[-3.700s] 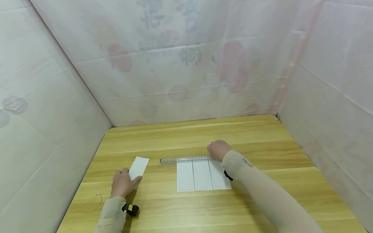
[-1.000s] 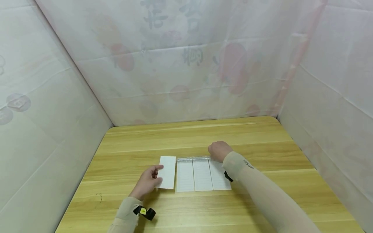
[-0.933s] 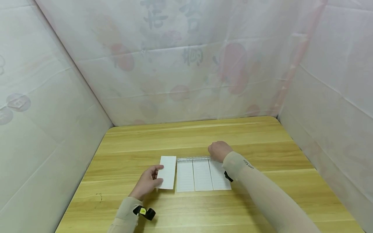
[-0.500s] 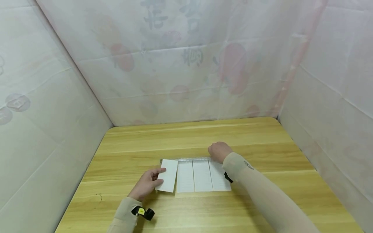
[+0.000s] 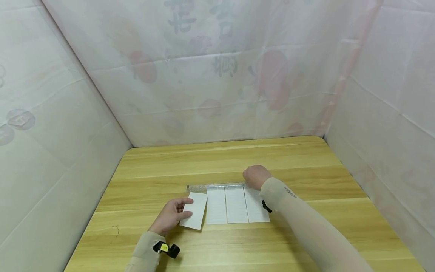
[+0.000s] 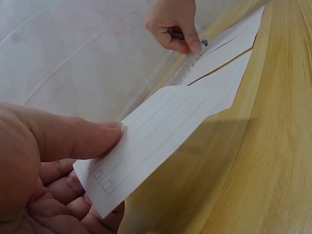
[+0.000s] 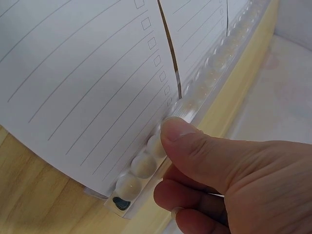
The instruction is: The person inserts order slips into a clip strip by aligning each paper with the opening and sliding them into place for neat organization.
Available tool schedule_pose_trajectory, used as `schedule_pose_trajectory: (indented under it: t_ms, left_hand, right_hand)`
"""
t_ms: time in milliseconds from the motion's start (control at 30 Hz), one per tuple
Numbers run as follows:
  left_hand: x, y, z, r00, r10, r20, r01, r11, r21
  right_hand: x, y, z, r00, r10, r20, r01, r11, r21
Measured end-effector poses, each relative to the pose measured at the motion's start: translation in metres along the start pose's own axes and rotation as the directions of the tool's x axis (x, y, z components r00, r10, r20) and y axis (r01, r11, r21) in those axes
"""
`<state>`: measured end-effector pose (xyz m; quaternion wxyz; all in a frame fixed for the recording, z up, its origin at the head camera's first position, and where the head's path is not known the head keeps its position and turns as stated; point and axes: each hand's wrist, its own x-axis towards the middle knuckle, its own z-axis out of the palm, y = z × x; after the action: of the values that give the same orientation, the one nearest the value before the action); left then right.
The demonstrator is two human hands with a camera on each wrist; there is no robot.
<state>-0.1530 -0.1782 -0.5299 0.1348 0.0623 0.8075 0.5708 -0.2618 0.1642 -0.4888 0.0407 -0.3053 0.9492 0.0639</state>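
My left hand (image 5: pixel 178 210) pinches a white lined card (image 5: pixel 194 210) between thumb and fingers, holding it tilted just left of three like cards (image 5: pixel 236 205) that lie side by side on the wooden table (image 5: pixel 217 162). In the left wrist view the thumb (image 6: pixel 87 139) lies on top of the lifted card (image 6: pixel 161 136). A clear plastic strip with round bumps (image 5: pixel 215 186) runs along the cards' far edges. My right hand (image 5: pixel 255 176) pinches the strip's right end; its thumb (image 7: pixel 195 146) presses on the strip (image 7: pixel 214 68) beside the lined cards (image 7: pixel 83 73).
White sheeting with faint red prints (image 5: pixel 217 75) walls the table at the back and on both sides. Bare wood stretches behind the strip and to the right of the cards. Both wrists carry small black cameras (image 5: pixel 168 249).
The left hand brought its card from the left side up against the row, then drew it back toward me and tilted it, baring the strip's left end. The right hand stayed put.
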Motion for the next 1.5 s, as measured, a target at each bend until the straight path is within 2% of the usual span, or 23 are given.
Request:
schedule_pose_trajectory:
  t_ms: [633,1000,1233,1500]
  left_hand:
    - [0.005,-0.001,0.006,0.991,-0.076,-0.112,0.077,0.997,0.007]
    - [0.008,-0.003,0.008,0.988,-0.092,-0.121,0.094,0.995,0.012]
    - [0.010,-0.004,0.011,0.986,-0.100,-0.132,0.100,0.995,-0.010]
    - [0.013,-0.007,0.013,0.983,-0.116,-0.140,0.113,0.993,-0.033]
  right_hand:
    - [0.000,0.003,0.005,0.999,-0.023,-0.027,0.023,1.000,-0.009]
    - [0.000,0.003,0.004,0.999,-0.018,-0.036,0.019,1.000,0.016]
    - [-0.002,0.002,0.003,0.999,-0.025,-0.034,0.025,1.000,-0.014]
    - [-0.001,0.002,0.003,1.000,-0.018,-0.025,0.018,1.000,0.007]
